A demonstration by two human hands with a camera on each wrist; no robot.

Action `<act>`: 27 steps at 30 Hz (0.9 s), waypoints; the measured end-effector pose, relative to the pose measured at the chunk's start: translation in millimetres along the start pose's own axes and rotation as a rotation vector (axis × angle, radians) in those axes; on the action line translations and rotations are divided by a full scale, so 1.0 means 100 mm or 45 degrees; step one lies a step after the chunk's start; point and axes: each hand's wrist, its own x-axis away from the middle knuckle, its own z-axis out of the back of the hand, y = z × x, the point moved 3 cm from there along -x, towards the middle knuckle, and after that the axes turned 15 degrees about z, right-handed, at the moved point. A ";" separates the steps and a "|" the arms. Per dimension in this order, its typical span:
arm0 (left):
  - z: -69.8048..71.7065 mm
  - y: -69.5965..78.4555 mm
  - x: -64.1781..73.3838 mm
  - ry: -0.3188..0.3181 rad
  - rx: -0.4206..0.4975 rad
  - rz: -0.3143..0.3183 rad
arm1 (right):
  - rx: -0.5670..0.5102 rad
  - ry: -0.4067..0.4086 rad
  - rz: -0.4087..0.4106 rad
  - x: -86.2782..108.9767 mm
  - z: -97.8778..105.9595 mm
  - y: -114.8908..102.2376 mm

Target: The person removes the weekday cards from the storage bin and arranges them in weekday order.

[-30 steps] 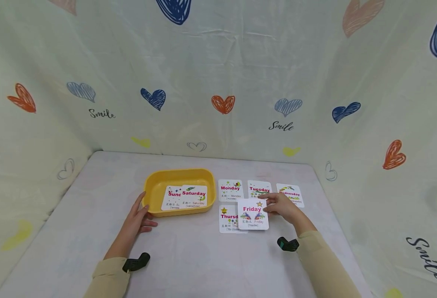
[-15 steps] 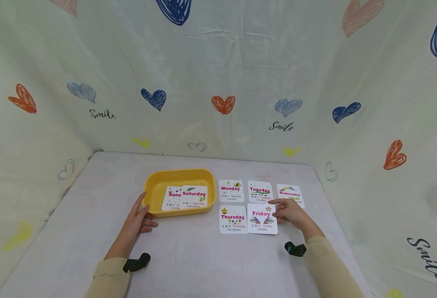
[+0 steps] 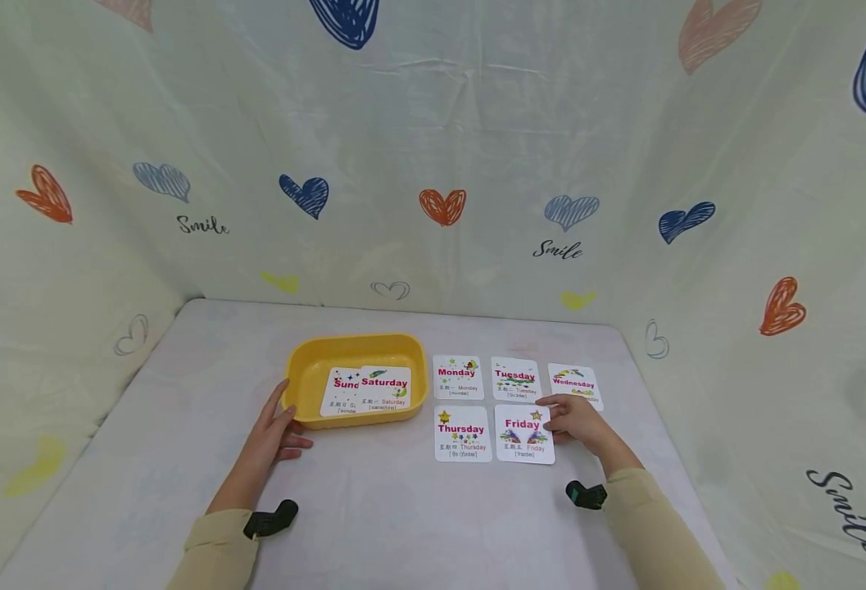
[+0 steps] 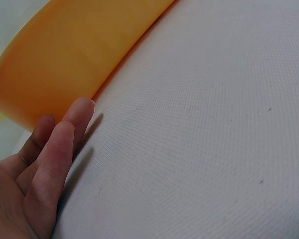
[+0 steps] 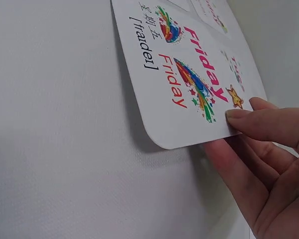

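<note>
My right hand (image 3: 578, 424) pinches the right edge of a white Friday card (image 3: 524, 434), thumb on its printed face and other fingers below it. In the right wrist view the card's near edge casts a shadow on the cloth under it. To its left lies the Thursday card (image 3: 463, 434); the Tuesday card (image 3: 515, 379) is just behind. At the near left corner of a yellow tray (image 3: 301, 351), my left hand (image 3: 274, 430) touches the tray with its fingers fairly straight. Inside the tray are a Saturday card (image 3: 385, 388) and a Sunday card (image 3: 338, 393) partly covered by it.
The Monday card (image 3: 458, 377) lies right of the tray, in the back row. At that row's right end is the Wednesday card (image 3: 576, 382), its lower part hidden by my right hand. A curtain (image 3: 374, 270) printed with hearts hangs behind the white-covered table (image 3: 403, 508).
My right hand has carried the Friday card rightward and down, from over the Thursday card to a spot beside it. Thursday now shows whole. The left hand has stayed at the tray.
</note>
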 end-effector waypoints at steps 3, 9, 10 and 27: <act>0.00 0.00 0.00 -0.003 0.001 0.002 | 0.042 -0.010 0.001 -0.02 -0.02 0.00; 0.00 0.00 -0.01 -0.003 -0.004 0.000 | 0.162 -0.030 0.018 -0.02 -0.04 -0.04; 0.00 0.00 -0.01 -0.004 -0.006 -0.002 | 0.174 -0.026 0.016 -0.03 -0.04 -0.04; 0.00 0.01 0.00 -0.002 -0.011 -0.009 | 0.419 -0.062 0.041 -0.07 -0.11 -0.07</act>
